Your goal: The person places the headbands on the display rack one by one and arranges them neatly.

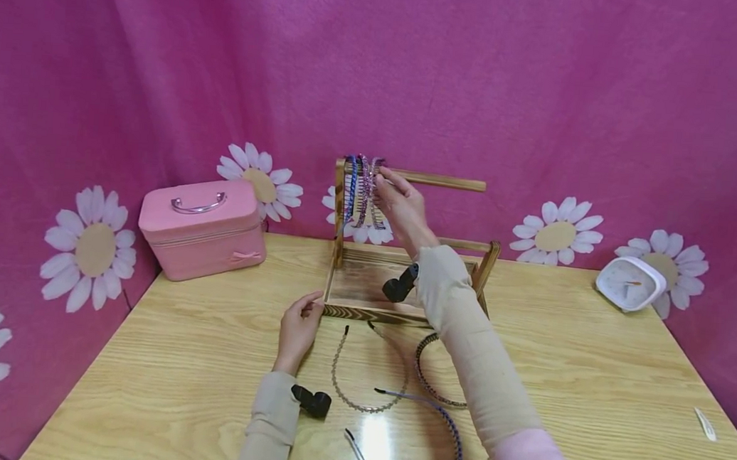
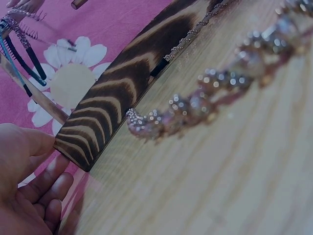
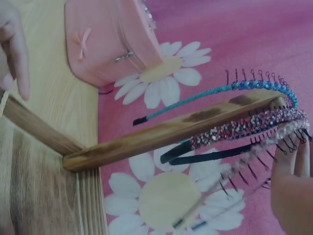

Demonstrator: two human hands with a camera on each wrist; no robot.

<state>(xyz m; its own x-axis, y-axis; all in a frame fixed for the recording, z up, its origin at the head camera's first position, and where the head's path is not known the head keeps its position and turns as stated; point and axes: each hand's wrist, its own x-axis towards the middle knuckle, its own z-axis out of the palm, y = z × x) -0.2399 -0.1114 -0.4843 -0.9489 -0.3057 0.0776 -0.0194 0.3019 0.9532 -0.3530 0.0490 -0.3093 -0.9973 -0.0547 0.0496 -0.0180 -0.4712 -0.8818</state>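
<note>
A wooden stand (image 1: pixel 340 217) has a tray-like base with a dark striped front and an upper bar (image 1: pixel 442 181) with one free end. On that bar hang a blue headband (image 3: pixel 210 93), a headband thick with pink and silver beads (image 3: pixel 234 126) and a pale beaded headband (image 3: pixel 252 152), all with toothed combs. My right hand (image 1: pixel 402 205) pinches the pale one near its top, its fingers partly hidden behind the beads in the right wrist view. Down at the base's front left corner, my left hand (image 1: pixel 299 330) holds the wood between thumb and fingers.
On the table in front of the stand lie a clear beaded headband (image 1: pixel 365 409), a dark braided one (image 1: pixel 421 370) and a blue one (image 1: pixel 458 443). A pink case (image 1: pixel 203 243) stands left, a white clock (image 1: pixel 630 284) right. A white hair clip (image 1: pixel 706 424) lies near the right edge.
</note>
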